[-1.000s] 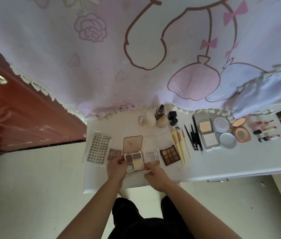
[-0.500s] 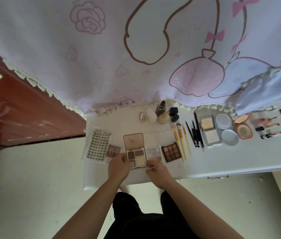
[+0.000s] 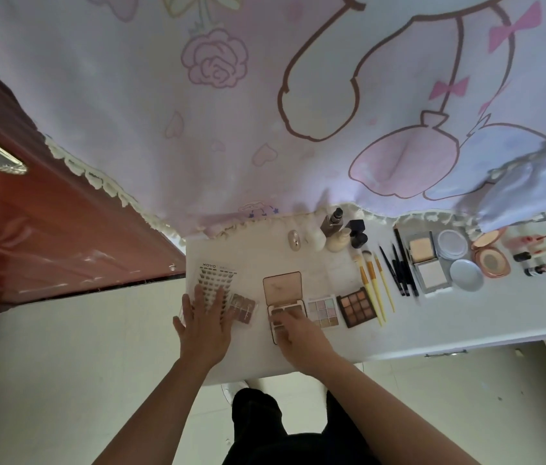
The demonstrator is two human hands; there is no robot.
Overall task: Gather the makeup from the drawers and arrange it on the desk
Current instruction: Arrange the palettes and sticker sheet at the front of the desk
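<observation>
A single wide-angle view, worn on the head, looks forward and steeply down at the white desk [image 3: 466, 317] from close range. The forearms [image 3: 382, 407] enter from 6 o'clock, and the pink curtain [image 3: 130, 95] fills 12 o'clock.
</observation>
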